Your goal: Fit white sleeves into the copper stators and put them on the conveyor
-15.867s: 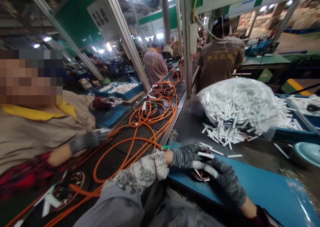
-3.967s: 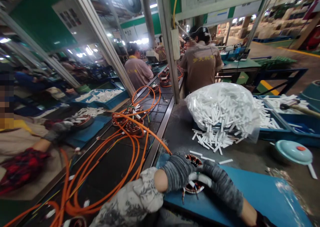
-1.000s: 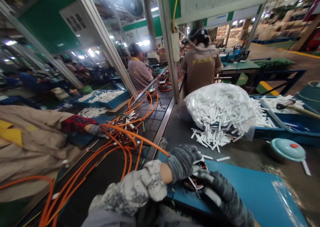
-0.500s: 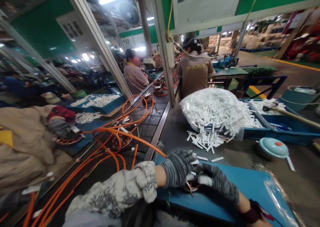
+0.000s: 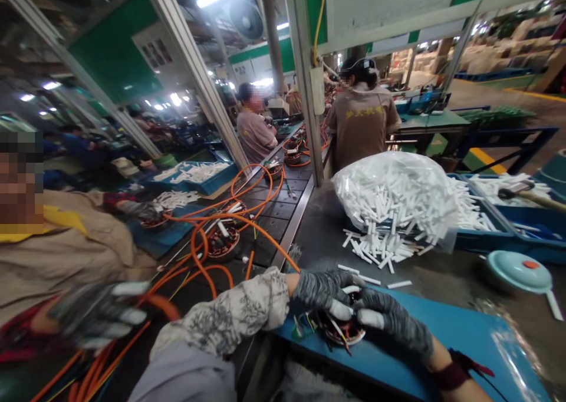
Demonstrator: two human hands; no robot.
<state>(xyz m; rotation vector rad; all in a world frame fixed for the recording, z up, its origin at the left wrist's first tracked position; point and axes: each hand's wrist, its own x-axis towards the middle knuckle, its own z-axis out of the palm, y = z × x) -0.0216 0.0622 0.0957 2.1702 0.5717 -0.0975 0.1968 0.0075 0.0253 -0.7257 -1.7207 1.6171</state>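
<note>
My two gloved hands, the left [image 5: 325, 290] and the right [image 5: 393, 313], come together over the copper-wound ring [image 5: 354, 335], which sits on the blue mat [image 5: 446, 331] right in front of me. My fingers touch it from both sides and their tips nearly meet, but they hide enough of it that I cannot tell how firmly either hand grips, or whether one holds a white tube. To do this fine fingerwork well, I judge, one hand should steady the rim while the other works with the fingertips, pressing lightly so the windings don't get scraped. The thin wires [image 5: 304, 326] trailing off the ring's left side are best left unpinched and not tucked underneath. As for edges, the ring lies near the mat's near edge, so I'd rather turn it in place than draw it toward me. The metal rail [image 5: 289, 228] runs along my left, and the orange tubing [image 5: 283, 251] reaches over it to my left wrist, where a swing of the elbow could snag. Beyond my fingers, loose white tubes [image 5: 399, 284] lie by the mat's far edge. My roomiest side is the right, where the mat stretches past my wrist.
</note>
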